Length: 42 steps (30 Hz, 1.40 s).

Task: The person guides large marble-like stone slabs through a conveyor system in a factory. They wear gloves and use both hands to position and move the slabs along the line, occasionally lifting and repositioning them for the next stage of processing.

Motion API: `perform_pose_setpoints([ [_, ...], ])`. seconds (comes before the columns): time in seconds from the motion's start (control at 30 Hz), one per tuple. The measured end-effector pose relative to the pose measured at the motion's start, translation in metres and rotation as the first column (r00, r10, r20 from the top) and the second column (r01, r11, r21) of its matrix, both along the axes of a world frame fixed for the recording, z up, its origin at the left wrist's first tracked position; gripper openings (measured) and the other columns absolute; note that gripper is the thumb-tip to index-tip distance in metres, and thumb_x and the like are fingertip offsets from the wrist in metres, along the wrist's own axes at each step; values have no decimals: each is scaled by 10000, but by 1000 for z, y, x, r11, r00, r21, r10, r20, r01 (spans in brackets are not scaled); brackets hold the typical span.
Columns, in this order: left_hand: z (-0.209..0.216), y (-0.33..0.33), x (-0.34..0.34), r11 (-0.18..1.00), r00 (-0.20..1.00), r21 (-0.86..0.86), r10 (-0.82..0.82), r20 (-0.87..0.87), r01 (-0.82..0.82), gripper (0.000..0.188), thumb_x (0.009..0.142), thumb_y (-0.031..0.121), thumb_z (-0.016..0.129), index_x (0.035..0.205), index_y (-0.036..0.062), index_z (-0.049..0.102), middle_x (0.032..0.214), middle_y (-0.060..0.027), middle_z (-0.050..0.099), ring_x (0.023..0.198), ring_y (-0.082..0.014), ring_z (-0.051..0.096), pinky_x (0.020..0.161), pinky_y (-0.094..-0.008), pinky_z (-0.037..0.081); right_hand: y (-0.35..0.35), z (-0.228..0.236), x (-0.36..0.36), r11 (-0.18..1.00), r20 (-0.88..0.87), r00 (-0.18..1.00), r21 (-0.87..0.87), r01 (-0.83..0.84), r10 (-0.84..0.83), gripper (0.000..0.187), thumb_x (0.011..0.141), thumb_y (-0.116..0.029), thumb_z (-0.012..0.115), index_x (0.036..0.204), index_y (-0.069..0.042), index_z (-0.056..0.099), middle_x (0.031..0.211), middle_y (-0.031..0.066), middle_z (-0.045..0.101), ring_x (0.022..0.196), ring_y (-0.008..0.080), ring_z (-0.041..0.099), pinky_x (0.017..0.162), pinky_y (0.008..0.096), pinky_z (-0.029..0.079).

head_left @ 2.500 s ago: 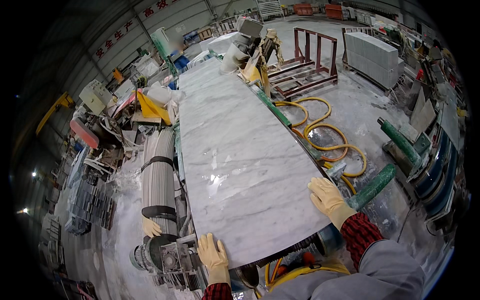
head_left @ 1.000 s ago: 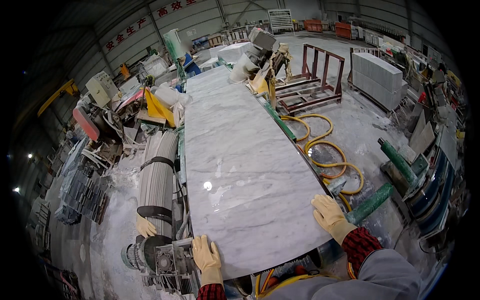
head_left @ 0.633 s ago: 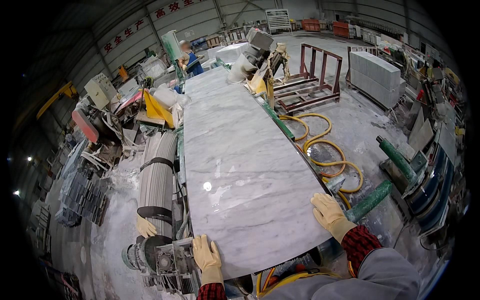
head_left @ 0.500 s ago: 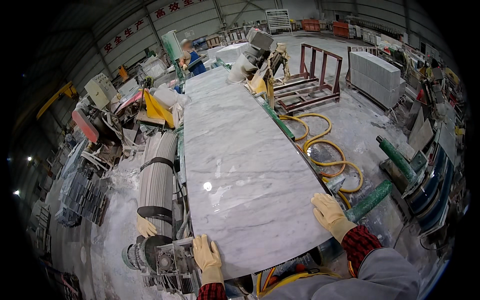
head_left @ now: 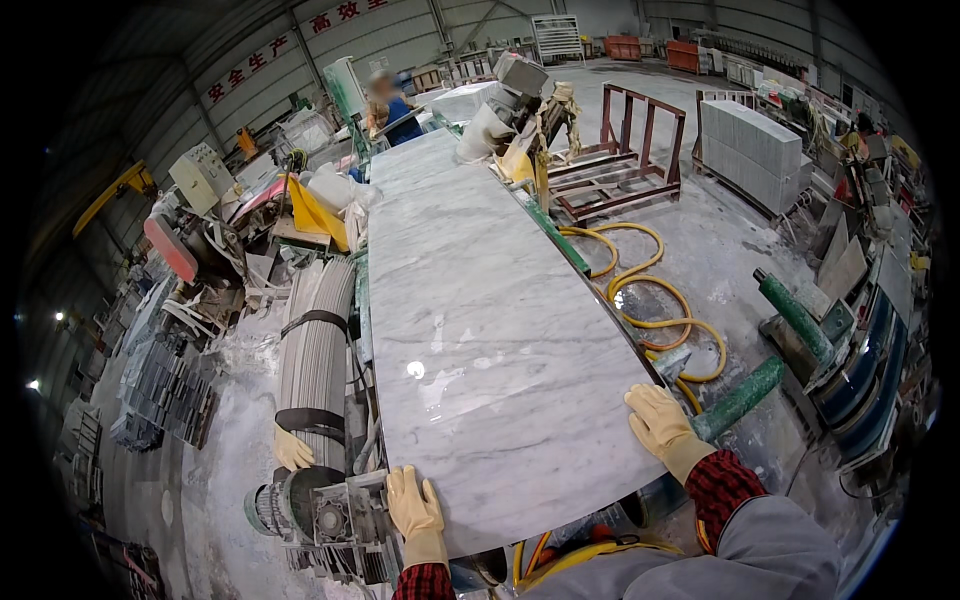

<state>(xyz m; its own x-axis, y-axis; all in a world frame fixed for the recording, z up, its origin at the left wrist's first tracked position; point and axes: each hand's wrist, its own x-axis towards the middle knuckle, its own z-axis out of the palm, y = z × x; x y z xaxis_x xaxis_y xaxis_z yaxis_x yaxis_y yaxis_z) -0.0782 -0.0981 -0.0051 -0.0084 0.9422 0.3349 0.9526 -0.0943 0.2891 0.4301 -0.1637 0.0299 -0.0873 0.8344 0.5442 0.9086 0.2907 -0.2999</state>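
A long, glossy white marble slab (head_left: 500, 300) with grey veins lies flat and stretches away from me. My left hand (head_left: 415, 508), in a cream rubber glove, rests at the slab's near left corner with its fingers extended forward. On the right edge, close to the near corner, lies my right hand (head_left: 660, 422) in a matching glove, fingers stretched over the stone. Neither hand is wrapped round anything that I can see; the slab's underside is hidden. A loose cream glove (head_left: 293, 449) hangs beside the strapped bundle of long grey strips (head_left: 315, 370) on the left.
A motor (head_left: 270, 510) sits left of my left hand. Yellow hose (head_left: 690, 325) coils on the floor at right, near a green cylinder (head_left: 740, 400). Farther off stand a red-brown metal rack (head_left: 640, 140) and stacked pale blocks (head_left: 750, 150). A person (head_left: 395, 110) stands beyond the slab's far end.
The person at the far end has shifted slightly to the right and leans differently. My gloved hands stay in nearly the same places on the slab.
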Motion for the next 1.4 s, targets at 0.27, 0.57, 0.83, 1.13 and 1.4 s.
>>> perform_pose_setpoints([
  [0.27, 2, -2, -1, 1000, 1000, -10, -8, 8, 8, 458, 1026, 185, 657, 1445, 15, 586, 1561, -289, 532, 1442, -526, 477, 1225, -543, 401, -3, 3, -2, 1000, -22, 1000, -23, 10, -10, 380, 910, -82, 733, 1281, -33, 664, 1320, 221, 691, 1261, 446, 635, 1116, 540, 491],
  [0.57, -1, -3, -3, 1000, 1000, 11, -14, 19, 14, 443, 1022, 168, 668, 1433, 18, 598, 1540, -286, 546, 1435, -516, 481, 1213, -543, 411, -6, 7, -4, 1000, -13, 1000, -24, 2, -2, 381, 910, -82, 736, 1281, -26, 669, 1321, 230, 692, 1259, 451, 636, 1124, 541, 489],
  [0.83, -2, -4, -3, 1000, 1000, 1, -9, 23, 9, 444, 1022, 166, 671, 1436, 22, 599, 1553, -283, 540, 1458, -512, 470, 1230, -540, 401, -8, 3, -1, 1000, -29, 1000, -30, -6, 5, 372, 898, -57, 728, 1262, -16, 662, 1306, 232, 689, 1242, 457, 636, 1104, 539, 496],
  [1.13, -7, -4, -7, 1000, 1000, -4, -11, 22, 11, 478, 1031, 232, 681, 1458, 35, 599, 1564, -282, 557, 1478, -496, 476, 1235, -542, 405, -12, 2, -2, 1000, -2, 1000, 5, -2, 2, 361, 909, -97, 720, 1259, -31, 662, 1321, 208, 674, 1245, 435, 622, 1093, 535, 487],
  [1.4, -10, -6, -8, 1000, 1000, 5, -4, 22, 4, 482, 1038, 235, 670, 1473, 44, 595, 1574, -277, 552, 1489, -494, 469, 1239, -534, 407, -14, -3, 0, 1000, -12, 1000, -25, 2, -2, 385, 915, -123, 719, 1287, -40, 663, 1352, 199, 668, 1277, 419, 616, 1118, 534, 475],
])
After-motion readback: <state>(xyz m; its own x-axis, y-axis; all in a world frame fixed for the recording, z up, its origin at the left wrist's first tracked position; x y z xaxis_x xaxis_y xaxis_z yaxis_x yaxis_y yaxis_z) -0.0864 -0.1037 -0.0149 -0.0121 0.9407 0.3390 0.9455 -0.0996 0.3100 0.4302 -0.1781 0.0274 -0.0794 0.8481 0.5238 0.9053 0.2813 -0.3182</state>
